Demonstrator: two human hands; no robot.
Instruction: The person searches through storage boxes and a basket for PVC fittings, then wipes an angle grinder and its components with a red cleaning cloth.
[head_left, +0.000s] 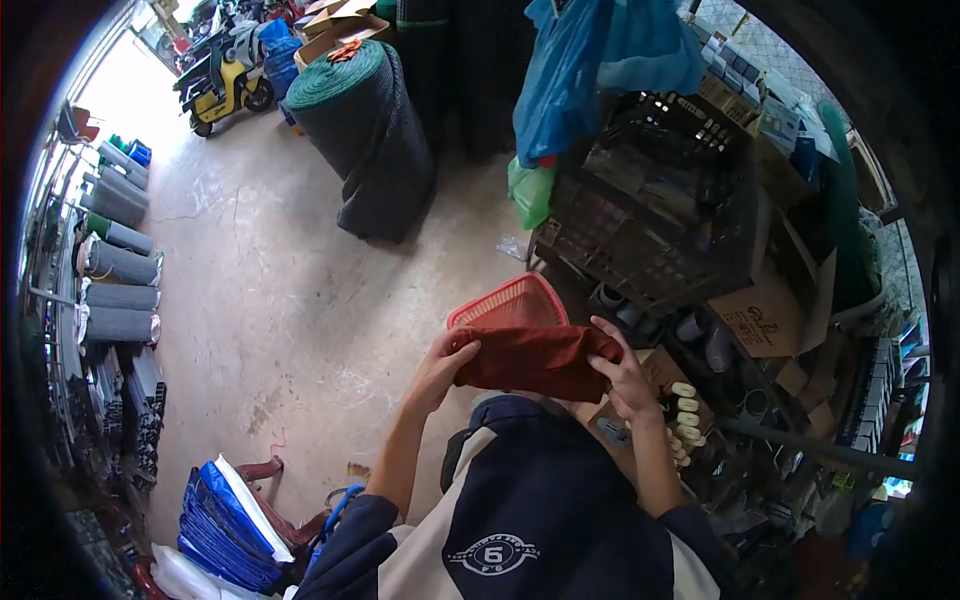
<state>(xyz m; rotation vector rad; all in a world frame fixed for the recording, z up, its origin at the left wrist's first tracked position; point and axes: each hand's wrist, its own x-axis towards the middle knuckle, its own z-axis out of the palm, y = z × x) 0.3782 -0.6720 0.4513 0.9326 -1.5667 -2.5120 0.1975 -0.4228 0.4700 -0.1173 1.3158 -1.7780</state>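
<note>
A dark red piece of folded cloth (535,360) is stretched sideways in front of my body. At its left end my left hand (437,368) grips it, thumb on top. My right hand (622,372) holds the opposite end, with the thumb over the cloth and the index finger raised along the edge. Just beyond the cloth is a red plastic basket (510,303), its near part hidden behind the fabric.
A black crate (650,220) and an opened cardboard box (765,320) stand on the right, below hanging blue plastic bags (560,80). A large mesh roll (375,140) stands ahead. Folded blue sheeting (225,530) lies lower left; more rolls (120,280) line the left wall.
</note>
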